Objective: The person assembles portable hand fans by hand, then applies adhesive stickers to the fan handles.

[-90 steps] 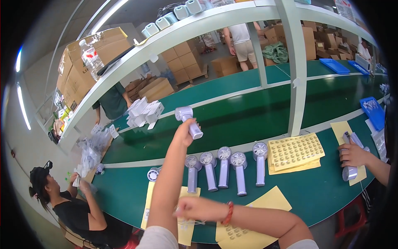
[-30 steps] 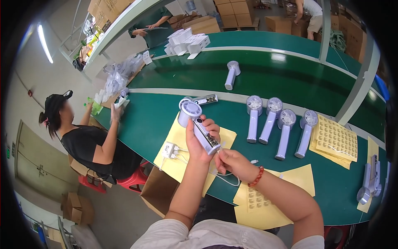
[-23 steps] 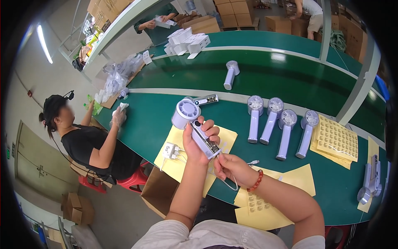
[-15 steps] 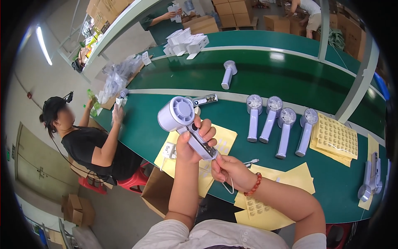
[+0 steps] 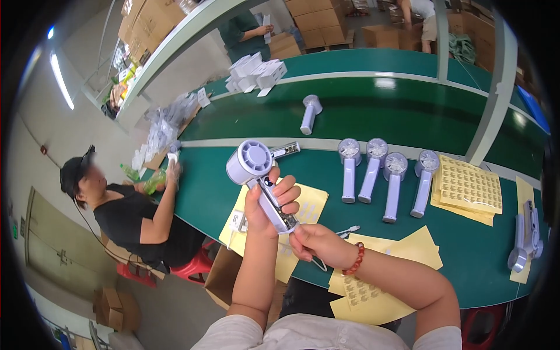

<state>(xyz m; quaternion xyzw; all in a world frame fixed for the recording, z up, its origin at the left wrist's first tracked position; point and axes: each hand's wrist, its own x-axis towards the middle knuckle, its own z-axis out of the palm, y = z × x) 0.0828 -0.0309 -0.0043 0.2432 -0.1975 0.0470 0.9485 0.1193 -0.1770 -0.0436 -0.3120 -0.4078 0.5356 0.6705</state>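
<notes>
A lavender handheld fan (image 5: 251, 163) is gripped by its handle in my left hand (image 5: 269, 201), tilted with its round head up and to the left. Its handle lies open along one side, and small inner parts show. At the handle's lower end, my right hand (image 5: 312, 240) pinches a white cable (image 5: 320, 263), whose plug is hidden by the fingers. The cable's other connector (image 5: 350, 230) rests on the table. Behind the held fan, another lavender handle with bared inner parts (image 5: 286, 150) lies on the table.
Several assembled fans (image 5: 394, 186) lie right of centre, beside yellow sticker sheets (image 5: 469, 186). More yellow sheets (image 5: 417, 248) lie near my right forearm. One fan (image 5: 310, 114) stands on the green belt (image 5: 245, 119). At left sits a co-worker (image 5: 137, 213). White boxes (image 5: 254, 73) are stacked behind.
The view has shifted slightly. My hands keep the same hold on the fan and cable, and the fan's handle is a little steeper. The co-worker's arm near the green bottle has lowered.
</notes>
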